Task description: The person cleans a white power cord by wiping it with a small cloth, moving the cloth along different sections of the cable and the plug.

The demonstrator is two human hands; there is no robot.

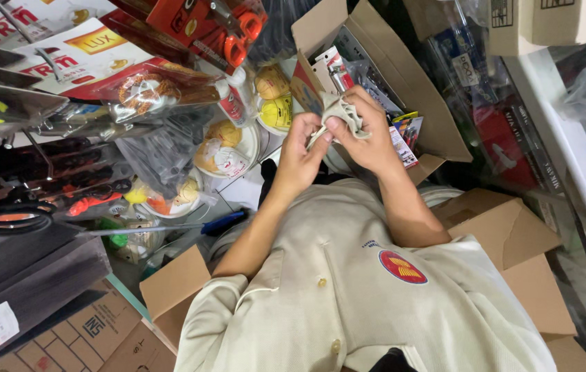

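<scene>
1. I see both hands raised in front of the chest, forearms bare, converging from the beige shirt (348, 303) up to the same spot.
2. Left hand (298, 155): fingers curled, thumb + fingertips pinching the lower edge of a small crumpled grey-beige piece (341, 114), cloth or paper, can't tell which.
3. Right hand (369, 134): fingers bent over the piece from the other side, thumb pressing it; both hands closed on it, touching each other.
4. Piece sits betw. the two hands, just in front of the open cardboard box (403, 76) w/ packaged goods inside.
5. Counts: 2 hands, 1 crumpled piece, 1 open box behind it, 2 more cardboard boxes near the body – one lower left (176, 286), one at right (513, 241).
6. Approx. 4 yellow round packs (276, 110) on the shelf left of the hands; 1 blue-handled tool (220, 224) below them.
</scene>
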